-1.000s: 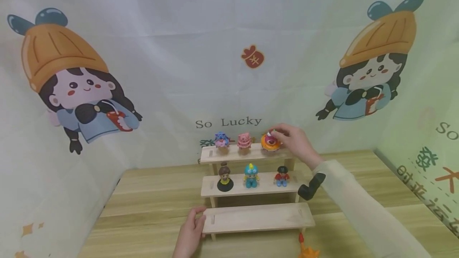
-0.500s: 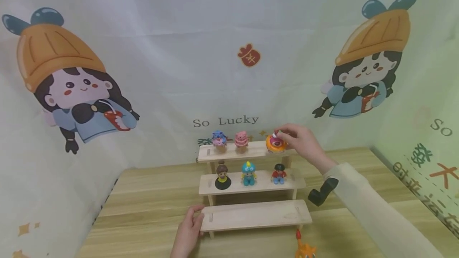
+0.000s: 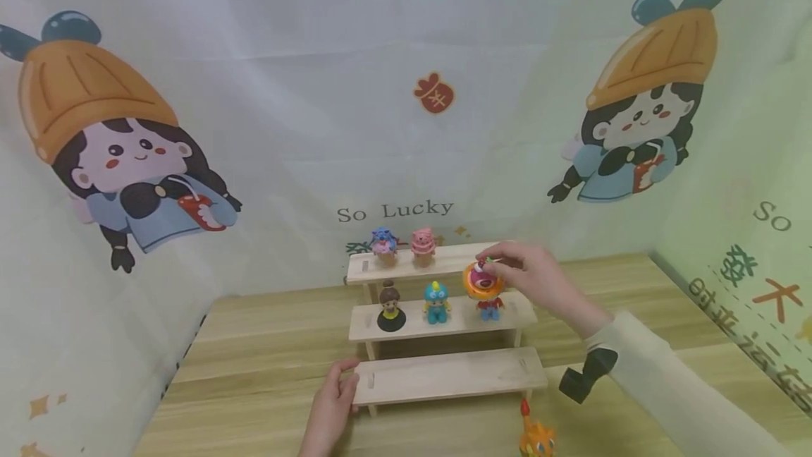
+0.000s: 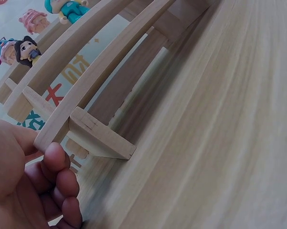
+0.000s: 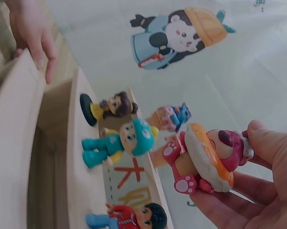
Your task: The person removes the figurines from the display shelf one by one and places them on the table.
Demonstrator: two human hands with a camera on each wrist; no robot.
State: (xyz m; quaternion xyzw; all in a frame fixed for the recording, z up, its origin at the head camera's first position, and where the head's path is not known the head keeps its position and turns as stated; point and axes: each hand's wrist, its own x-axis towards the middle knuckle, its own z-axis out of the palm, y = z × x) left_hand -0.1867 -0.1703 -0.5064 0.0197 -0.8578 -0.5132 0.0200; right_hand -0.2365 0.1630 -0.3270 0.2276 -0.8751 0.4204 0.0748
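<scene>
My right hand point(image 3: 538, 281) pinches a small bear figurine point(image 5: 215, 155), magenta with an orange-and-white ring round its middle. Thumb and fingers grip it near the head. In the head view it overlaps the head of a red-jacketed figurine point(image 3: 490, 307) on the middle tier. Down at the front, my left hand point(image 3: 333, 395) holds the left end of the wooden three-tier stand's lowest tier point(image 3: 450, 376), thumb on one face and fingers curled at the other. A black-based figurine point(image 3: 390, 309) and a teal-suited figurine point(image 3: 436, 304) share the middle tier.
On the top tier stand a blue ice-cream-cone figurine point(image 3: 384, 247) and a pink one point(image 3: 423, 246). An orange figurine point(image 3: 537, 437) with a red tip is on the table point(image 3: 254, 372) at the front. A printed cloth point(image 3: 304, 125) hangs close behind the stand.
My right hand has lifted the bear figurine from the top tier and brought it forward over the middle tier. My left hand keeps its hold. The head view has shifted slightly.
</scene>
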